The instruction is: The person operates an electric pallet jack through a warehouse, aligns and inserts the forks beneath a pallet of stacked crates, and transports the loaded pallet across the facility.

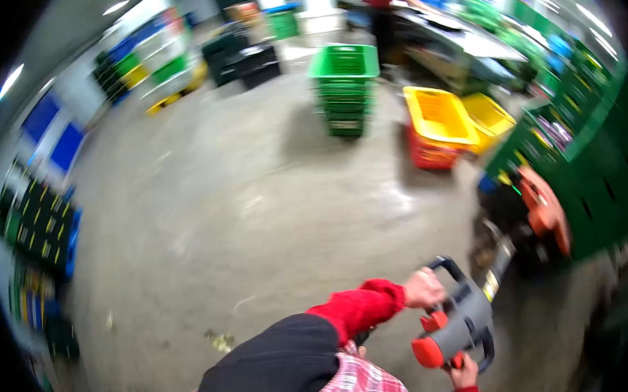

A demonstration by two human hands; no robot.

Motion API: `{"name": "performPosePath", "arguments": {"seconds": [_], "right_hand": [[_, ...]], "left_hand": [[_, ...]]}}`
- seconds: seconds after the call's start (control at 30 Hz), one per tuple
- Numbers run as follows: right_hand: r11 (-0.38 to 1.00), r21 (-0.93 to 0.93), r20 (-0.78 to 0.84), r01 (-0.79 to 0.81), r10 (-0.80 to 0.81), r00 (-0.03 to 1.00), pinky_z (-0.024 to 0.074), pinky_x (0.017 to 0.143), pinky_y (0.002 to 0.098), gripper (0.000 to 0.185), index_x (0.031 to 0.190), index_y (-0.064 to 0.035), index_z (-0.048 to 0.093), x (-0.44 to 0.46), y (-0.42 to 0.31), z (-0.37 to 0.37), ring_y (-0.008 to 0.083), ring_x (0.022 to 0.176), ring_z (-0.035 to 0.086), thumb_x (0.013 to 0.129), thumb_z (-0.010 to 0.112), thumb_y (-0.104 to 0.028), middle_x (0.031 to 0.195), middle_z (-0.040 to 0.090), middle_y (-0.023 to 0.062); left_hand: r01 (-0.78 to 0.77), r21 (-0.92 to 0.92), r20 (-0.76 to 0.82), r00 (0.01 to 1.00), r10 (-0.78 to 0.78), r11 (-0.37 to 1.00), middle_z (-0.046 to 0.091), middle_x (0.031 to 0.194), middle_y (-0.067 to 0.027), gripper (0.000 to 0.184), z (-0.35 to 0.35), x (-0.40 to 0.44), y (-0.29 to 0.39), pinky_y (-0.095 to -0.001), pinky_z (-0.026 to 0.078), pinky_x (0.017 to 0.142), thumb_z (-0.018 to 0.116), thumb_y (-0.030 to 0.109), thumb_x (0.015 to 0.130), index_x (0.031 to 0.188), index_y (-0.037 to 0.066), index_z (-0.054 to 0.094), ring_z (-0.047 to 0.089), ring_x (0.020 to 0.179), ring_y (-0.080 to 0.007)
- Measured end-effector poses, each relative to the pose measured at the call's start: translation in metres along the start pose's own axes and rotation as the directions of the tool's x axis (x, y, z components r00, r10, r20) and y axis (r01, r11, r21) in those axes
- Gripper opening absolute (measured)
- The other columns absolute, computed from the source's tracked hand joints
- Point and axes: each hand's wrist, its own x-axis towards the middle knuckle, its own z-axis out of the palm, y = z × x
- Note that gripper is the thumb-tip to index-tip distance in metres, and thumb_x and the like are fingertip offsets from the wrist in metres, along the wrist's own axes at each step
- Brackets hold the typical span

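Observation:
A grey and red control handle (465,320) with dark loop grips sits at the lower right, on a pole that runs up to an orange and black machine (543,211). My left hand (424,288), in a red sleeve, is closed round the upper loop of the handle. Lower down, my right hand (464,371) is closed on the handle's lower side near a red part. The machine stands against a large green bin (590,179).
A stack of green crates (345,86) stands ahead, with yellow and red crates (439,127) to its right. Another person (384,19) stands by a work table (462,36). Dark crates (45,227) line the left side. Scraps (220,340) lie on the floor.

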Motion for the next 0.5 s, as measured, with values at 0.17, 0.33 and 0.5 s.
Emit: {"name": "performPosePath", "arguments": {"seconds": [0.17, 0.33, 0.5], "right_hand": [[0.705, 0.553, 0.209, -0.444, 0.398, 0.893, 0.0492, 0.090, 0.0578, 0.013, 0.102, 0.0010, 0.061, -0.125, -0.034, 0.123, 0.0279, 0.095, 0.054, 0.093, 0.053, -0.006, 0.092, 0.060, 0.0110], [0.923, 0.245, 0.187, -0.296, 0.254, 0.949, 0.0501, 0.087, 0.0470, 0.017, 0.102, 0.0008, 0.061, -0.178, -0.119, 0.218, 0.0234, 0.090, 0.055, 0.085, 0.062, 0.003, 0.094, 0.061, 0.0099], [0.973, 0.118, 0.157, -0.198, 0.179, 0.971, 0.0500, 0.086, 0.0433, 0.020, 0.102, 0.0010, 0.062, -0.217, -0.201, 0.302, 0.0219, 0.088, 0.055, 0.083, 0.064, 0.005, 0.094, 0.062, 0.0090]], "left_hand": [[0.010, -0.057, -0.006, 1.000, -0.010, 0.998, 0.055, 0.059, -0.0024, 0.027, -0.104, -0.151, 0.034, -0.0401, 0.037, 0.066, 0.056, 0.030, 0.084, 0.061, 0.015, 0.054, 0.056, 0.061, -0.0247], [0.050, -0.018, 0.081, 0.996, -0.049, 0.999, 0.055, 0.058, -0.0027, 0.030, -0.157, -0.249, 0.029, -0.0408, 0.038, 0.066, 0.057, 0.033, 0.081, 0.057, 0.016, 0.055, 0.055, 0.059, -0.0251], [0.171, -0.129, 0.058, 0.985, -0.165, 0.977, 0.058, 0.055, -0.0065, 0.035, -0.217, -0.344, 0.015, -0.0445, 0.039, 0.068, 0.057, 0.037, 0.080, 0.054, 0.013, 0.061, 0.057, 0.059, -0.0284]]}}
